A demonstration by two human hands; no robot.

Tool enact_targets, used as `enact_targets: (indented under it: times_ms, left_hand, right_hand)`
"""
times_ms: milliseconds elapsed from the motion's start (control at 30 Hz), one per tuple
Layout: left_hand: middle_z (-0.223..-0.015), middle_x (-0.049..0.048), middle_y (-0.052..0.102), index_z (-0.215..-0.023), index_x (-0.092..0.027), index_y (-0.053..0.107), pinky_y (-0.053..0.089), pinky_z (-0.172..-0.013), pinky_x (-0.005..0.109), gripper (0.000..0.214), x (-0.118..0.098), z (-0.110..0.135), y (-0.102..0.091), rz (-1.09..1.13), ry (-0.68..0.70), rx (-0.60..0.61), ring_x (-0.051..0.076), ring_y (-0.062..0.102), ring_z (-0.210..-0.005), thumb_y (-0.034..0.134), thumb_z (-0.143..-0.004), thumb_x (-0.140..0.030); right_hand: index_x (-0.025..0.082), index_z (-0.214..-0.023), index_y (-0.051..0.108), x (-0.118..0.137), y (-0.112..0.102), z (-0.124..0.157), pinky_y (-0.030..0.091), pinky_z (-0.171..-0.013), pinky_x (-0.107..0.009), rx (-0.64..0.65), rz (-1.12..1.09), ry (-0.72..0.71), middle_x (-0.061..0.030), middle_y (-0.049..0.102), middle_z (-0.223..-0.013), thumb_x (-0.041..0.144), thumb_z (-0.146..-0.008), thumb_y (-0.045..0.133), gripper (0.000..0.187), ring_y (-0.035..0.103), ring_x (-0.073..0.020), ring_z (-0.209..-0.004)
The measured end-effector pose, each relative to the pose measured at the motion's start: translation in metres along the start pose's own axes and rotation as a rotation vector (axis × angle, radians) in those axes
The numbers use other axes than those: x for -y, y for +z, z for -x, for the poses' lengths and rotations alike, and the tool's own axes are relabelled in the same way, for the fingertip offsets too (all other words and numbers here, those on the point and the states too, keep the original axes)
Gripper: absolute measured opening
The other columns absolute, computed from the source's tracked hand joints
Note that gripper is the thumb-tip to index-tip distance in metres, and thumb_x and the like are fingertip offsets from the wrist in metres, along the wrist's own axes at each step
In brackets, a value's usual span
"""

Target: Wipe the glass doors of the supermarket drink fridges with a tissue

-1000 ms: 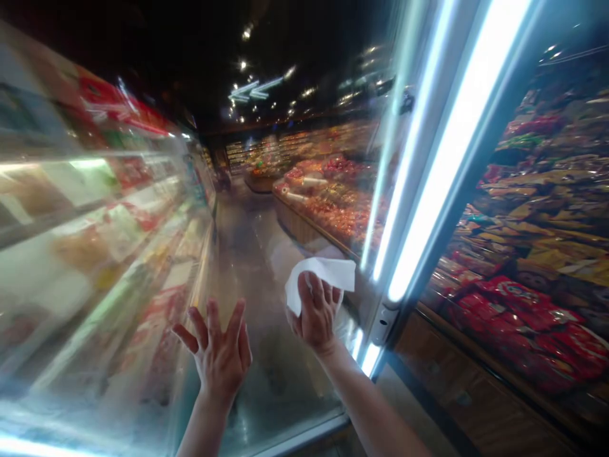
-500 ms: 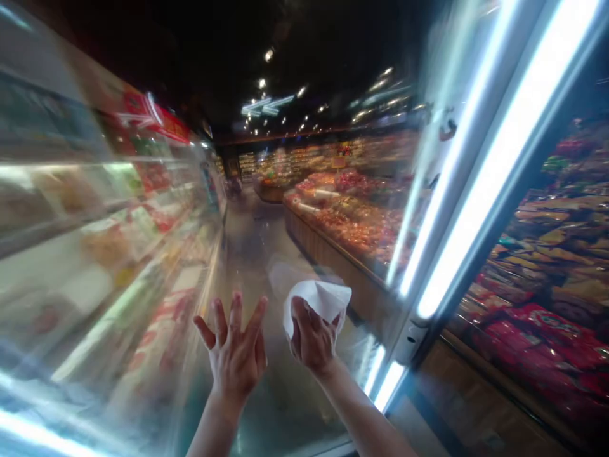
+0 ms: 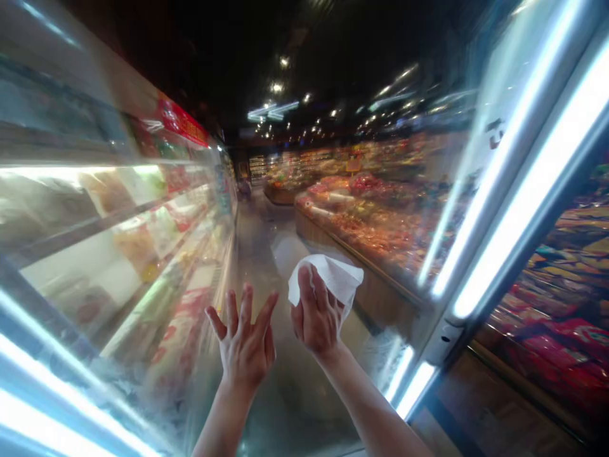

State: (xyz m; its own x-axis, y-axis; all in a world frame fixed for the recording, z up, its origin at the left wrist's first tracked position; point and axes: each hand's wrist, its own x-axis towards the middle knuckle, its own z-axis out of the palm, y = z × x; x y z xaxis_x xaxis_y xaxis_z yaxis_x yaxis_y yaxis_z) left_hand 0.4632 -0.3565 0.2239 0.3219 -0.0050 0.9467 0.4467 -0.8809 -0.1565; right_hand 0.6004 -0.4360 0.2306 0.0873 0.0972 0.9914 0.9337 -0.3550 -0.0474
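Note:
My right hand [image 3: 316, 317] presses a crumpled white cloth [image 3: 333, 277] flat against a glass freezer door [image 3: 295, 254], fingers closed over the cloth. My left hand [image 3: 245, 343] rests beside it, just to the left, palm on the same glass with fingers spread. The glass is misty and reflects the shop aisle. A lit door frame [image 3: 514, 190] with bright light strips runs diagonally at the right of my hands.
Through and in the glass I see lit shelves of packaged food [image 3: 118, 235] on the left and a long display of red and orange goods [image 3: 375, 222] in the middle. Shelves of red and yellow packets [image 3: 566, 298] show at the right, behind the frame.
The view has swung left, so the door frame sits further right. My right hand with the cloth has moved slightly up the glass; my left hand has shifted right, closer to it.

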Motion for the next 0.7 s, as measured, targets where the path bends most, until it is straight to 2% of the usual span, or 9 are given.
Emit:
enact_targets:
  times_ms: [133, 233, 300, 367, 467, 567, 633, 700]
  left_hand:
    - [-0.172, -0.0036, 0.006, -0.16, -0.04, 0.024, -0.012, -0.129, 0.052, 0.078, -0.007, 0.002, 0.006, -0.01, -0.018, 0.005, 0.022, -0.002, -0.161, 0.058, -0.093, -0.019]
    - [-0.172, -0.0027, 0.015, -0.158, -0.04, 0.028, -0.01, -0.129, 0.054, 0.075, -0.01, 0.004, 0.012, -0.014, -0.03, 0.003, 0.023, -0.001, -0.161, 0.06, -0.093, -0.021]
    - [-0.17, -0.0015, 0.024, -0.157, -0.039, 0.033, -0.008, -0.13, 0.054, 0.073, -0.011, 0.005, 0.015, -0.014, -0.046, 0.014, 0.022, 0.002, -0.161, 0.061, -0.092, -0.022]
    - [-0.167, -0.0004, 0.031, -0.156, -0.039, 0.036, -0.008, -0.13, 0.053, 0.07, -0.012, 0.005, 0.017, -0.011, -0.054, 0.017, 0.021, 0.003, -0.161, 0.061, -0.093, -0.022]
    - [-0.167, 0.0003, 0.032, -0.156, -0.037, 0.036, -0.008, -0.13, 0.053, 0.068, -0.013, 0.003, 0.018, -0.005, -0.045, 0.002, 0.02, 0.003, -0.161, 0.058, -0.094, -0.022]
    - [-0.168, 0.0007, 0.028, -0.157, -0.036, 0.035, -0.007, -0.13, 0.054, 0.068, -0.013, 0.001, 0.019, -0.011, -0.031, -0.02, 0.02, 0.002, -0.161, 0.056, -0.094, -0.021]
    - [-0.168, 0.0015, 0.029, -0.156, -0.036, 0.037, -0.007, -0.13, 0.054, 0.067, -0.012, 0.0, 0.021, -0.016, -0.029, -0.027, 0.021, 0.002, -0.161, 0.056, -0.094, -0.02]
    - [-0.167, 0.0022, 0.033, -0.155, -0.035, 0.04, -0.006, -0.13, 0.054, 0.064, -0.01, 0.001, 0.023, -0.019, -0.038, -0.023, 0.02, 0.003, -0.16, 0.057, -0.094, -0.021]
  right_hand:
    - [0.024, -0.166, 0.014, 0.001, -0.003, -0.028, 0.037, -0.112, -0.047, 0.012, -0.043, 0.024, -0.0142, 0.052, -0.154, 0.025, -0.1, 0.043, 0.072, 0.056, -0.0308, -0.134]
    - [0.022, -0.166, 0.013, -0.002, 0.001, -0.005, 0.032, -0.117, -0.054, -0.03, -0.035, 0.003, -0.0159, 0.051, -0.155, 0.027, -0.101, 0.043, 0.071, 0.05, -0.0328, -0.14]
    - [0.019, -0.166, 0.011, -0.005, 0.005, 0.017, 0.035, -0.115, -0.05, -0.047, -0.008, -0.012, -0.0177, 0.055, -0.15, 0.027, -0.102, 0.042, 0.071, 0.056, -0.0317, -0.134]
    - [0.016, -0.166, 0.01, -0.009, 0.007, 0.025, 0.039, -0.11, -0.046, -0.033, 0.013, -0.017, -0.0195, 0.059, -0.145, 0.026, -0.102, 0.041, 0.071, 0.064, -0.0292, -0.123]
    - [0.018, -0.164, 0.019, -0.017, 0.005, -0.005, 0.039, -0.112, -0.048, -0.019, 0.016, 0.007, -0.0194, 0.058, -0.147, 0.026, -0.103, 0.041, 0.066, 0.065, -0.0287, -0.122]
    - [0.021, -0.16, 0.032, -0.022, 0.004, -0.035, 0.029, -0.12, -0.059, -0.039, 0.0, 0.005, -0.0174, 0.048, -0.157, 0.026, -0.102, 0.041, 0.06, 0.048, -0.0329, -0.143]
    - [0.02, -0.161, 0.031, -0.022, 0.008, -0.027, 0.025, -0.122, -0.063, -0.035, -0.018, -0.015, -0.0171, 0.047, -0.158, 0.025, -0.101, 0.042, 0.061, 0.038, -0.0342, -0.151]
    - [0.019, -0.162, 0.027, -0.02, 0.015, 0.002, 0.028, -0.121, -0.063, -0.022, -0.03, -0.038, -0.0176, 0.052, -0.153, 0.026, -0.1, 0.043, 0.064, 0.042, -0.0347, -0.148]
